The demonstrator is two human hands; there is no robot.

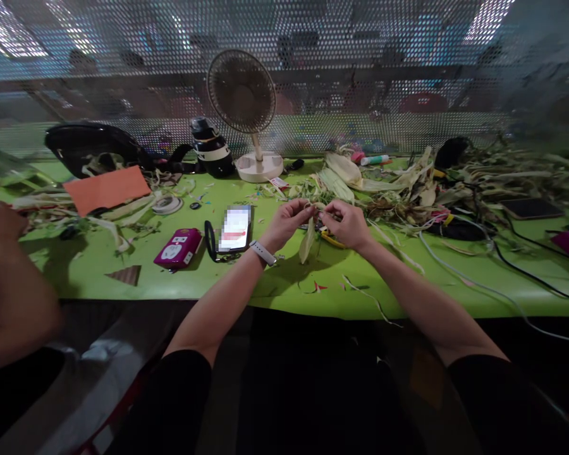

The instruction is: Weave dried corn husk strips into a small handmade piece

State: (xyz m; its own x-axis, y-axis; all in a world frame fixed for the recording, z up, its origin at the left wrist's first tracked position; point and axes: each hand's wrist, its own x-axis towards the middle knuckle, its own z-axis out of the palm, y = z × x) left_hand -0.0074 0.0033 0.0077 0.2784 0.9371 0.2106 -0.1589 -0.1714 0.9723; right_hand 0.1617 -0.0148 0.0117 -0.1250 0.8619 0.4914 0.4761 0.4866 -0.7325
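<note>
Above the near middle of the green desk (85, 272), the person's left hand (285, 226) and right hand (347, 224) met almost fingertip to fingertip, both pinching a pale corn husk strip (307, 244), whose pointed end hung down from between them. Around the left wrist sat a light grey wristband (263, 253). Partly hidden below the right hand lay a yellow-handled tool (332, 240), its type unclear.

Just left of the left forearm was a phone (236, 229) with a lit screen, and beside it a black ring-shaped object (210, 240); next came a purple case (178, 248) with a white design. Beyond the hands spread a heap of husks (341, 180), with a green-capped glue stick (374, 160) at its back. Behind the phone stood a pale fan (241, 91), with a black bottle (213, 155) to its left and a black bag (92, 146) farther left. An orange sheet (107, 189) leaned near the bag, close to a roll of tape (167, 204). At the far left edge, a co-worker's bent arm (14, 284) rested near the desk. A perforated metal screen (332, 69) rose behind everything.
</note>
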